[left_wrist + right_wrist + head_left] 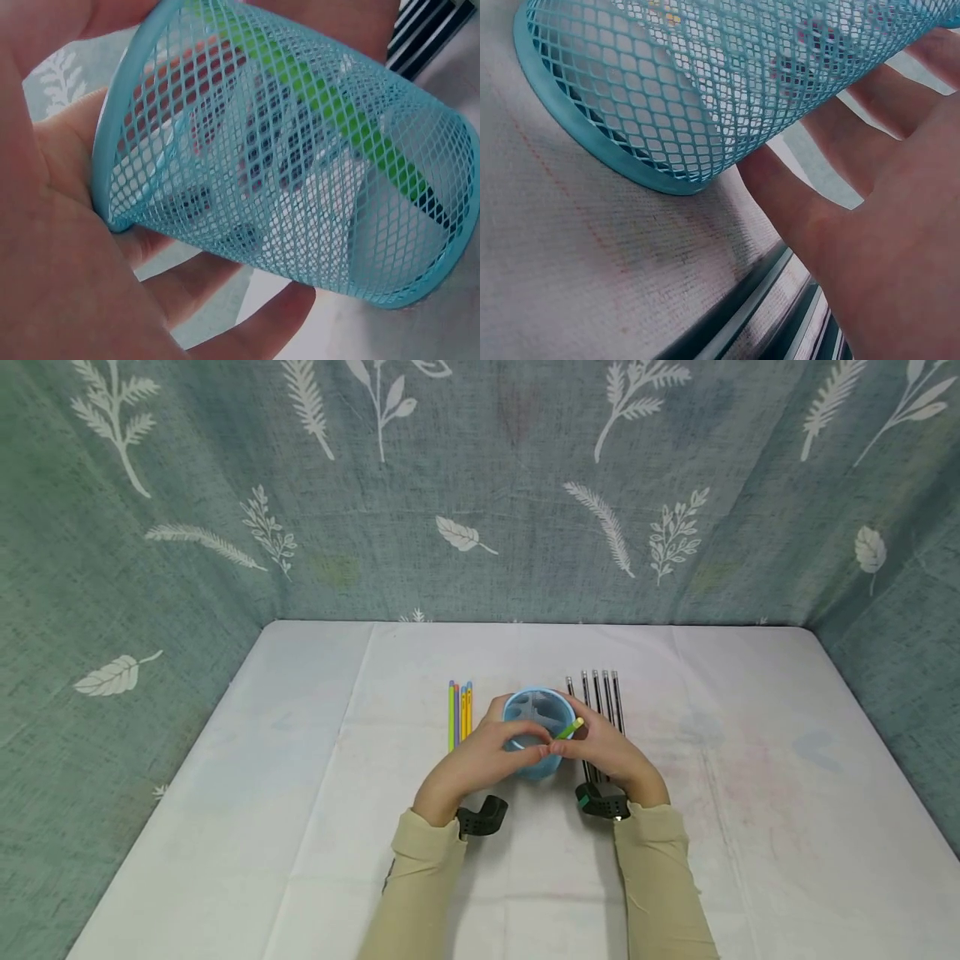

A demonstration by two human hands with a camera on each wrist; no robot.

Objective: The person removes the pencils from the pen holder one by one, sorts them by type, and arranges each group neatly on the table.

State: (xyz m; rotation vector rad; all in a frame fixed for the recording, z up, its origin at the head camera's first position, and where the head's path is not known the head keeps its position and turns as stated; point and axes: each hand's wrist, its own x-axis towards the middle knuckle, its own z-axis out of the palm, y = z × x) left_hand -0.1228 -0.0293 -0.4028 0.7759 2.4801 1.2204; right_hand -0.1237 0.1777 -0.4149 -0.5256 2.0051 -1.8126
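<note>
A light-blue mesh pen holder (pixel 542 772) is between both hands, over the middle of the table. My left hand (pixel 480 760) holds its left side, the fingers curved around the mesh in the left wrist view. On the other side my right hand (pixel 611 752) grips it, with fingers along the mesh in the right wrist view. A green pencil (pixel 572 728) leans inside, its upper end past the rim by the right hand. Through the mesh, the pencil's dark tip (pixel 435 210) shows near the base. Both thumbs are close together at the near rim.
Left of the holder, several coloured pencils (pixel 452 718) lie side by side, lime, purple and yellow among them. Several dark striped pencils (pixel 618 702) lie on the right, partly under the right hand. A white cloth covers the table (pixel 337 860); a patterned curtain (pixel 510 568) hangs behind.
</note>
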